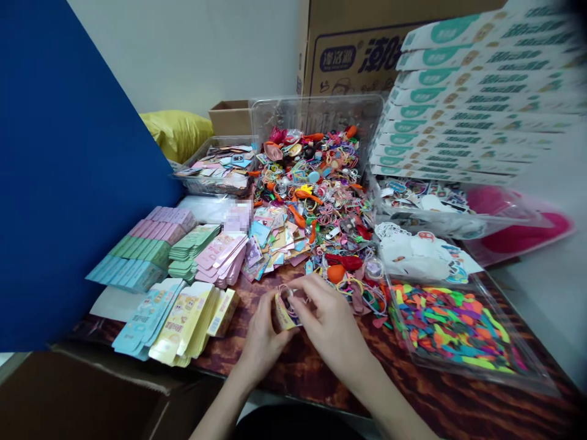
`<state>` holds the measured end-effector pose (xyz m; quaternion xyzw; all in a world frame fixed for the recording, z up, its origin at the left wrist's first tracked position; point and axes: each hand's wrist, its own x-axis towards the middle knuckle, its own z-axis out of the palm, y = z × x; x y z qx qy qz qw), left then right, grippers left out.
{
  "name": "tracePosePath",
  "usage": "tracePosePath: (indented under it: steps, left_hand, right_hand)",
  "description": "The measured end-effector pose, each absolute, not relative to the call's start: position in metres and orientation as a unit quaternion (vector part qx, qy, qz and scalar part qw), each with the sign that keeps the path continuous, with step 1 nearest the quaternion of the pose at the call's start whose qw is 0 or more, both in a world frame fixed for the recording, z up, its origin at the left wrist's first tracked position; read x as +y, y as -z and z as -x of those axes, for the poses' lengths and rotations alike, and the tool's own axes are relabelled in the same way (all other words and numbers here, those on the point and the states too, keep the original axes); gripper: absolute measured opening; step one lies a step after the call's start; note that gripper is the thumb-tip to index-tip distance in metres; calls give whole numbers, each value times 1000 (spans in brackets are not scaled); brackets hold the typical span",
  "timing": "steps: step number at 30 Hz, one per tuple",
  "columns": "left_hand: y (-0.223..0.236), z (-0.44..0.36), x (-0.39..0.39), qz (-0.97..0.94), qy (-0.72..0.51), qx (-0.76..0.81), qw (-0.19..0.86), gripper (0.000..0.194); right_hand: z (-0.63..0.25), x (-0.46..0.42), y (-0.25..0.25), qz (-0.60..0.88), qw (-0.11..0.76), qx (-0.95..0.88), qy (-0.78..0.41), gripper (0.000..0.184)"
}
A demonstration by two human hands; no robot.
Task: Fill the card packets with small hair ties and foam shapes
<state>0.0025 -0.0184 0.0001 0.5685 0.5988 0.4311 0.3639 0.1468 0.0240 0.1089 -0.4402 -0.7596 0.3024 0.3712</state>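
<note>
Two bare forearms are reaching in from the bottom edge over a wood-grain surface. The left hand and right hand are holding a small yellow card packet between them, each grip clenched on it, with a thin elastic loop at its top. Stacks of printed yellow cards are lying just left of the hands, a clear tray of multicoloured balloons is sitting to the right, and a heap of hair ties and balloons is spreading ahead.

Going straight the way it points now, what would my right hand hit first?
Probably the yellow card packet that your right hand seems to be touching, though depth is unclear.
</note>
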Motion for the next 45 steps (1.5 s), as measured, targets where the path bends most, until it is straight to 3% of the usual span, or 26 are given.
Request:
tracePosePath:
  steps: [4,10,15,21,24,27,29,32,36,39,45]
  left_hand:
    - [1,2,-18,-589,-398,625,323,62]
    - [1,7,-18,-621,-383,630,264,62]
    - [-1,9,-18,-630,-398,622,238,65]
    - [2,16,-14,-617,-391,638,245,62]
    - [3,20,-13,-608,-376,653,251,59]
    - [3,23,-14,-603,-359,665,257,58]
    - [4,23,-13,-604,-356,666,256,60]
    - [5,20,-10,-612,-362,647,277,61]
    - [3,7,-7,-613,-373,607,342,58]
    - [-1,0,-8,-617,-370,602,346,57]
    - [1,7,-13,-591,-368,617,367,65]
  right_hand:
    - [-156,22,-102,474,362,-780,-190,16]
    - [-157,17,-82,445,233,-861,-78,16]
    - [-149,18,-77,439,208,-863,-142,10]
    - [-163,5,-74,431,351,-785,-275,16]
    - [-185,2,-61,460,366,-750,-304,19]
    - [-230,16,-49,516,347,-730,-283,22]
    - [-275,33,-45,623,345,-672,-202,25]
    - [-340,57,-42,739,272,-605,-122,22]
    - [-371,73,-34,732,247,-619,-142,16]
    - [-363,75,-25,709,246,-641,-162,33]
    - [-363,75,-16,699,264,-636,-192,13]
